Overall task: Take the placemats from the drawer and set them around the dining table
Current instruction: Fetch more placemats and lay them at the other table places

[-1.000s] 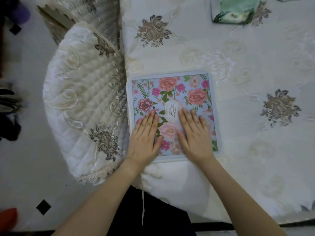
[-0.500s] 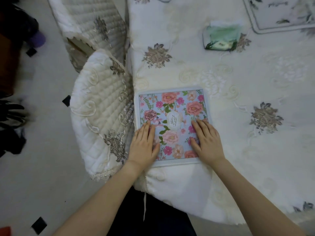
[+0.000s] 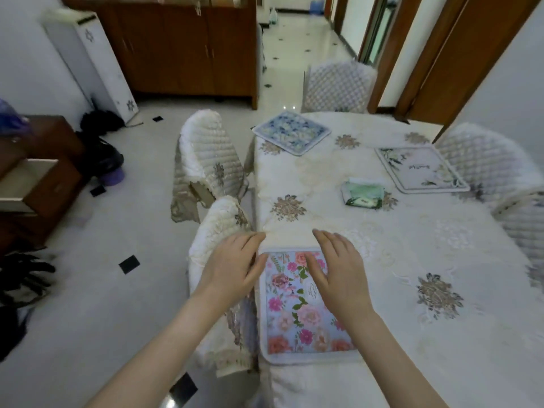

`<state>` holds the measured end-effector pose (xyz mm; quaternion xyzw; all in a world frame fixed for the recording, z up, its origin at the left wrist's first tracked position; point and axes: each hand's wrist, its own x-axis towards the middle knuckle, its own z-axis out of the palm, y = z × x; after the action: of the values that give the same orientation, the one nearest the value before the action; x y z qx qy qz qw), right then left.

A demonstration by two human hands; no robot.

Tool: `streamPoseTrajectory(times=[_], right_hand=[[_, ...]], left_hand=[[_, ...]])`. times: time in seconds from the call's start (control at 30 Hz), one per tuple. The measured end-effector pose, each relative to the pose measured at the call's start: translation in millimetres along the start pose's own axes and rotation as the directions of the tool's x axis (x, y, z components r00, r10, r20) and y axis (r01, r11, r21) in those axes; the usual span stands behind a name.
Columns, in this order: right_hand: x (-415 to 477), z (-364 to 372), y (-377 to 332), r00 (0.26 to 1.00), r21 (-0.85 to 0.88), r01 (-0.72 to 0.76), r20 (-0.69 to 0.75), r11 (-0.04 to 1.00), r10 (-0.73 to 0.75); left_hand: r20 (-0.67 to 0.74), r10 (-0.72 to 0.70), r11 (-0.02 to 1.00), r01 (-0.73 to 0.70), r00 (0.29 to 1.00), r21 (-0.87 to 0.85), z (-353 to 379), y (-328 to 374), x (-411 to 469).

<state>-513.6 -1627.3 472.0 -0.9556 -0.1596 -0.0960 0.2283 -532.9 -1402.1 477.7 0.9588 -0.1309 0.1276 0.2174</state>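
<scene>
A soft green pack of tissues (image 3: 364, 194) lies flat. A cream quilted chair (image 3: 206, 154) stands near a second cream quilted chair (image 3: 338, 85). A tall white floor-standing unit (image 3: 91, 63) stands beside a dark brown wooden cabinet (image 3: 182, 45). Black bags (image 3: 101, 151) sit on the glossy white tiled floor (image 3: 88, 290).

A person's left hand (image 3: 232, 269) and right hand (image 3: 338, 272), fingers relaxed, are hovering over a pink floral placemat (image 3: 294, 319) lying at the dining table's (image 3: 412, 245) near edge; a blue placemat (image 3: 291, 132) and a white placemat (image 3: 421, 169) are lying farther along.
</scene>
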Motion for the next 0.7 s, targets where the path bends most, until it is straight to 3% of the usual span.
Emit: streamPoseTrajectory(times=[0.1, 0.23, 0.47, 0.6, 0.7], right_hand=[[9, 0, -56, 0.994, 0.015, 0.083, -0.078, 0.996, -0.082], [6, 38, -140, 0.975, 0.051, 0.202, -0.103, 0.978, -0.196], [-26, 158, -291, 0.957, 0.121, 0.258, 0.107, 0.959, -0.271], [-25, 201, -352, 0.938, 0.132, 0.259, 0.204, 0.957, -0.281], [-6, 213, -389, 0.933, 0.145, 0.278, 0.193, 0.949, -0.303]], left_hand=[[-0.149, -0.002, 0.999, 0.008, 0.989, 0.035, -47, -26, -24], [-0.177, -0.108, 0.993, 0.113, 0.978, 0.018, -89, -89, -86], [-0.061, -0.405, 0.91, 0.409, 0.912, 0.069, -139, -225, -245], [-0.086, -0.535, 0.84, 0.54, 0.84, 0.053, -178, -281, -298], [-0.124, -0.56, 0.822, 0.568, 0.819, 0.033, -208, -318, -304]])
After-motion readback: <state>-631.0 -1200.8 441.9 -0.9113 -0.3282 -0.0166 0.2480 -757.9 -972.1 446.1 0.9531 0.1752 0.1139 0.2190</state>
